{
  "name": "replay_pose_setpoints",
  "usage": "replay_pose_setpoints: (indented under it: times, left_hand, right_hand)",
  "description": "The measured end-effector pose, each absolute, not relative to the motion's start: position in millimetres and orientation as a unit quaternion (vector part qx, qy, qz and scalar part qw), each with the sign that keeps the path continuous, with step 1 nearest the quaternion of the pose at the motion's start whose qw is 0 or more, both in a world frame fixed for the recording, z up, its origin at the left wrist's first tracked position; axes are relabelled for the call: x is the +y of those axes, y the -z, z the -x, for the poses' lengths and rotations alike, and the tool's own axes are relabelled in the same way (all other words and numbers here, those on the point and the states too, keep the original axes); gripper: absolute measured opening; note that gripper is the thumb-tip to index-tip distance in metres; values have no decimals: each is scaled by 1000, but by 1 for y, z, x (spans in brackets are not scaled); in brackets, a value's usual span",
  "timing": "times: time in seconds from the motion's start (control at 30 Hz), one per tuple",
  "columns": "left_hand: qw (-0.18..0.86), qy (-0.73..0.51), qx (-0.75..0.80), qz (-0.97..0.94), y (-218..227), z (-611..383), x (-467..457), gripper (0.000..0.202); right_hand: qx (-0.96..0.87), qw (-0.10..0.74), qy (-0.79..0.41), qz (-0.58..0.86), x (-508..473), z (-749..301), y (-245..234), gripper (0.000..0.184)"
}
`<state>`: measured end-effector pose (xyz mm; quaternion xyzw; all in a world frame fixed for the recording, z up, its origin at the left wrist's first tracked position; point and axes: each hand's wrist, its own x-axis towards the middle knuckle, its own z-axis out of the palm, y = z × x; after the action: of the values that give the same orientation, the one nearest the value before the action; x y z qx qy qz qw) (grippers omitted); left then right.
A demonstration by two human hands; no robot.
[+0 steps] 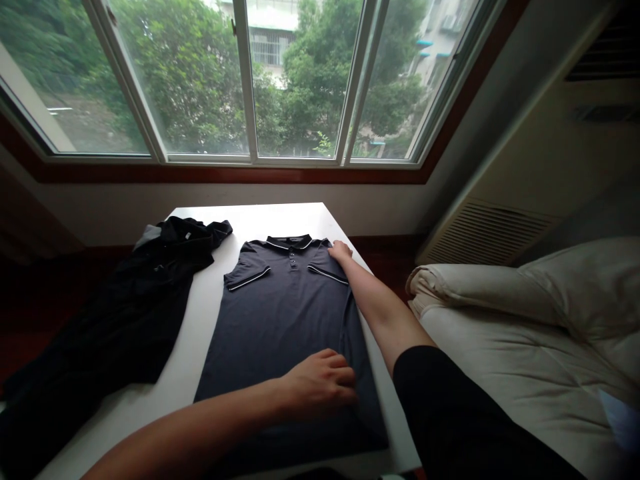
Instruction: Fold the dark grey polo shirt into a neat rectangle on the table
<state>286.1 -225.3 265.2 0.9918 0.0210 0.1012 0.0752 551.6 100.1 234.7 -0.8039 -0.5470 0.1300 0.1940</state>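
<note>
A dark grey polo shirt (pixel 285 320) lies front up on the white table, its black collar towards the window. Both short sleeves, edged with white piping, are folded in across the chest. My right hand (pixel 341 251) is at the shirt's right shoulder, fingers closed on the cloth at its edge. Nearer to me, my left hand (pixel 320 383) is over the lower right part of the shirt, fingers curled down. Its fingertips are hidden, so whether cloth is pinched there cannot be seen. A faint crease runs along the shirt's right side.
Dark garments (pixel 150 293) lie heaped along the left of the white table (pixel 250 212) and hang over its edge. A beige sofa (pixel 500 333) stands close on the right. Behind the table are a wall and a wide window (pixel 295 160). A vented cabinet unit (pixel 500 230) stands at right.
</note>
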Motion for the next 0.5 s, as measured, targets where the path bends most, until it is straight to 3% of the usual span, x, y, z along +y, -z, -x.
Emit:
replay_pose_setpoints:
  times: [0.2,0.5]
  left_hand:
    - [55,-128,25,-990,-263,-272,-231,14]
    - [9,-170,22,-985,-277,-248,-250,13]
  right_hand:
    - [-526,227,-169,802,102,-543,-257,25]
    - [-506,374,-273,728,92,-488,-299,29]
